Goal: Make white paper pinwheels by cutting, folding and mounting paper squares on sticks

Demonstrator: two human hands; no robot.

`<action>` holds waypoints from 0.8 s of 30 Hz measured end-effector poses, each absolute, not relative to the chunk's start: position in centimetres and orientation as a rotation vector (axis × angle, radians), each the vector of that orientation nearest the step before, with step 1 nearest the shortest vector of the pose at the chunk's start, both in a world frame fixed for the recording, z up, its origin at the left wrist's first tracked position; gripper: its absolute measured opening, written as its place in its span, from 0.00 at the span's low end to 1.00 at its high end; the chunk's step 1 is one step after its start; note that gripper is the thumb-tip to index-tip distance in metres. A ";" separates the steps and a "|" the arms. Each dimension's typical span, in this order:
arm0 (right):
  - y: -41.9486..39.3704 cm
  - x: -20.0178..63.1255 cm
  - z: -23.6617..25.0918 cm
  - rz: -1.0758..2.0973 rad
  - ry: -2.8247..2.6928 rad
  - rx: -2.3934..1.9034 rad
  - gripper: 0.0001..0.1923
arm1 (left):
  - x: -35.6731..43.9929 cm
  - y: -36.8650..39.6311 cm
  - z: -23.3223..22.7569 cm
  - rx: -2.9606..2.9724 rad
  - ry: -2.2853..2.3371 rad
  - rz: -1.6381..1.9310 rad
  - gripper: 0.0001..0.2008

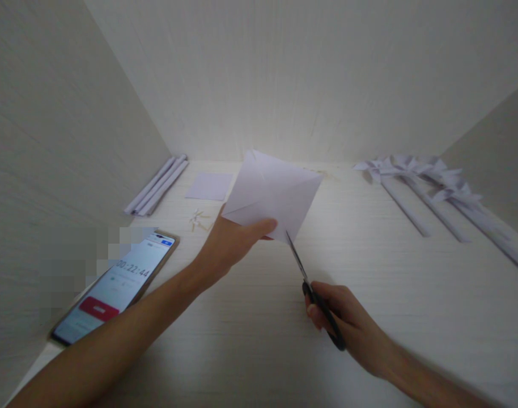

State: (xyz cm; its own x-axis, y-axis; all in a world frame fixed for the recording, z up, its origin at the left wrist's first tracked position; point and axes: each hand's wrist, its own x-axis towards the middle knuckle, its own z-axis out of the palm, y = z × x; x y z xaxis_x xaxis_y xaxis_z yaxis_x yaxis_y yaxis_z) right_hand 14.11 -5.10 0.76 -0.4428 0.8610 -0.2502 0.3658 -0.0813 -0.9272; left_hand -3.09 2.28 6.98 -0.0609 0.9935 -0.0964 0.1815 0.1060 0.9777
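Observation:
My left hand pinches the near corner of a creased white paper square and holds it up above the pale desk. My right hand grips black-handled scissors. Their blades point up and left, and the tip touches the paper's near edge just right of my left thumb.
A phone showing a timer leans at the left wall. Rolled paper sticks lie at the back left beside a small paper square and some small pins. Several finished paper pinwheels lie at the right.

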 end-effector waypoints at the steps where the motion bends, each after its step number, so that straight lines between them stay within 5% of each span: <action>1: -5.1 14.1 0.8 1.543 -1.769 -1.324 0.18 | -3.1 2.3 7.1 1.229 1.440 1.077 0.09; 24: -5.0 14.1 1.1 1.572 -1.761 -1.280 0.22 | -3.1 2.3 6.7 1.267 1.455 1.097 0.10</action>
